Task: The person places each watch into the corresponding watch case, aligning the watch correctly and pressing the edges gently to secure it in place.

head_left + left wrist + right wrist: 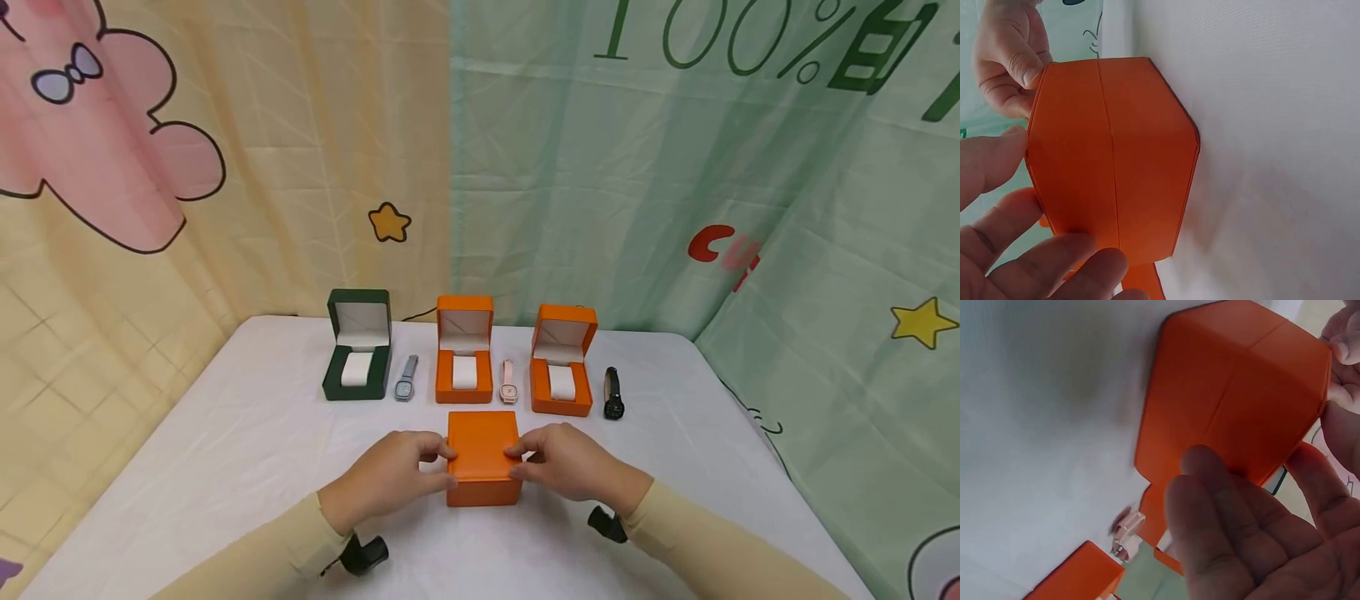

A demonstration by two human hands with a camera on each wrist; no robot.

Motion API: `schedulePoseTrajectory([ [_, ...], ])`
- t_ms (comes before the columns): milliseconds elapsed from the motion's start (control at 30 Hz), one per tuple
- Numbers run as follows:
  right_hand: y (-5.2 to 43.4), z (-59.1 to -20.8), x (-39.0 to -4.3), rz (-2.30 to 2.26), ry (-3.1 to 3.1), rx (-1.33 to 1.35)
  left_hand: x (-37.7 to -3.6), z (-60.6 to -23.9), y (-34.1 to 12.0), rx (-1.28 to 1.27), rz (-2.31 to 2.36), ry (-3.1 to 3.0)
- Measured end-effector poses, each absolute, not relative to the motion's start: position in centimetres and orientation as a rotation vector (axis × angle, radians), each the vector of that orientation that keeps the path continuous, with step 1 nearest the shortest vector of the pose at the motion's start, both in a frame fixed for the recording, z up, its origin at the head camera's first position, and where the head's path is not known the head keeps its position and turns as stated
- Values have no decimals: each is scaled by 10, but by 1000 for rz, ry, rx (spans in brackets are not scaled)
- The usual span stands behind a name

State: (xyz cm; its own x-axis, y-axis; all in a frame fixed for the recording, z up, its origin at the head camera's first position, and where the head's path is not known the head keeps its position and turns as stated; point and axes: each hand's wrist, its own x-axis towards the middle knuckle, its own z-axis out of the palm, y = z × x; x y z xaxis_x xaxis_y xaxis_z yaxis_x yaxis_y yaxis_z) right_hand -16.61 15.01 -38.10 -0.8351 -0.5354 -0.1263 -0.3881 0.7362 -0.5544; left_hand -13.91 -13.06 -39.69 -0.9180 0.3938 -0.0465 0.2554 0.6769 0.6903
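Staged recording setup, not a real shop: my white-clothed table at frame bottom, cartoon-print curtains hung across the whole background.

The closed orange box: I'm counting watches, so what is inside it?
Unknown: the closed box, held by the left hand and right hand, hides its inside.

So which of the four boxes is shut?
The near orange box, gripped between the left hand and right hand; the three boxes behind it stand open.
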Motion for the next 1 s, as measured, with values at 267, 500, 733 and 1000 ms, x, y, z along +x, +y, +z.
schedulePoseTrajectory([
  [267, 144, -365, -174, -675, 2708, -712, -148, -386, -150, 491, 987, 2770],
  [500, 129, -348, -190, -717, 2859, -654, -173, -364, -189, 411, 877, 2936],
  [733, 99, -328, -219, -651, 2873, -756, -212, -352, -235, 314, 758, 3004],
  [1000, 51, -313, -255, -523, 2776, -819, -250, -352, -266, 163, 562, 2939],
])
